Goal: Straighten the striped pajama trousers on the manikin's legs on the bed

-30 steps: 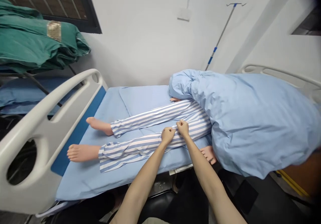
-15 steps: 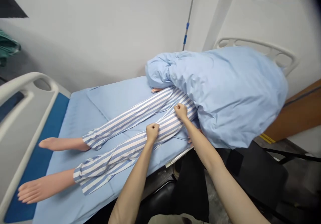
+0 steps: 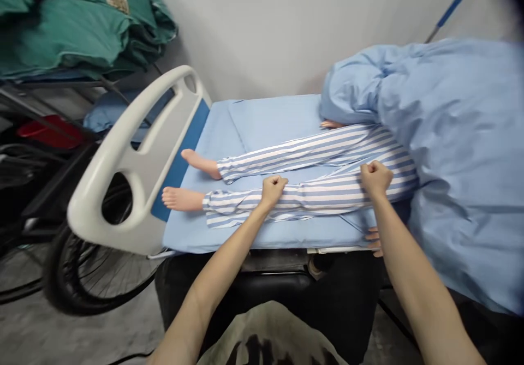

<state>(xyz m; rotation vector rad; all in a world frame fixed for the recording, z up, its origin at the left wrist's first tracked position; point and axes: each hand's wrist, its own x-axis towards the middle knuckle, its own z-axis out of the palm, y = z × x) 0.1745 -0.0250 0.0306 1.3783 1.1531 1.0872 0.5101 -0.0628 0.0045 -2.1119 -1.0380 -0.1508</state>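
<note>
A manikin in blue-and-white striped trousers [image 3: 327,197] lies on the bed, its bare plastic-looking feet [image 3: 183,198] toward the footboard. My left hand [image 3: 273,189] is a fist at the near leg, around the shin or just below the knee. Higher up, my right hand [image 3: 375,178] makes another fist at the near thigh. No object or pinched cloth shows in either fist. Whether the fists press on the trousers or hover just over them, I cannot tell. A blue quilt [image 3: 462,152] is heaped over the upper body, and the manikin's fingers [image 3: 374,239] show near my right forearm.
The bed has a light blue sheet [image 3: 270,115] and a pale footboard [image 3: 139,152]. Beside it on the left stand a wheelchair wheel [image 3: 94,277] and a rack with green bundles [image 3: 90,32]. A pole [image 3: 450,13] rises behind the quilt.
My view has swung left, bringing the footboard and green bundles into sight. The left fist has shifted down the leg toward the foot. My right fist stays at the thigh; the fists are farther apart.
</note>
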